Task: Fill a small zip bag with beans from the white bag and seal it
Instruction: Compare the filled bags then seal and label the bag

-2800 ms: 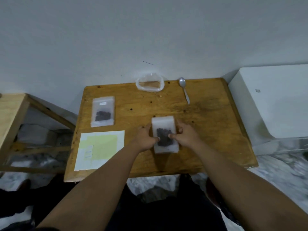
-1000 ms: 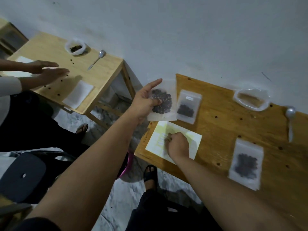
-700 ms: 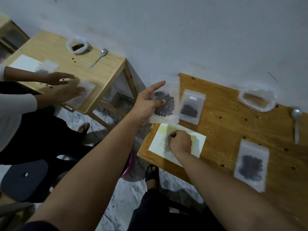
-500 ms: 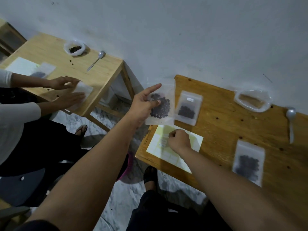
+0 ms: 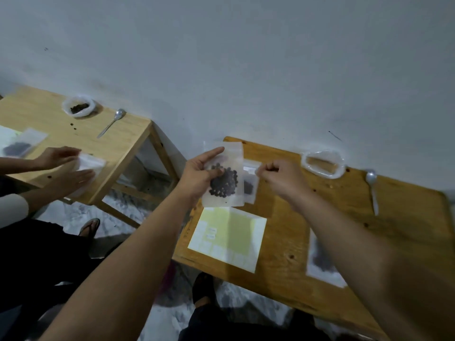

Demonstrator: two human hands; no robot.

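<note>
My left hand [image 5: 197,178] holds a small clear zip bag [image 5: 226,183] with dark beans in it, upright above the left end of the wooden table [image 5: 406,217]. My right hand [image 5: 280,180] hovers just right of that bag, fingers pinched on what looks like a tiny pale sticker [image 5: 256,171]. A second filled zip bag [image 5: 249,187] lies on the table behind the held one. My right forearm partly hides a third filled zip bag [image 5: 320,262]. The open white bag [image 5: 305,161] sits at the back by the wall.
A yellow-and-white sticker sheet [image 5: 229,237] lies near the front left edge, and a metal spoon [image 5: 371,185] lies at the back right. Another person's hands [image 5: 64,163] work on a second wooden table [image 5: 128,136] to the left. My feet are below the table edge.
My right hand has lifted off the sticker sheet and risen beside the held bag with fingers pinched. My left hand keeps the bean bag raised. The view swung left earlier.
</note>
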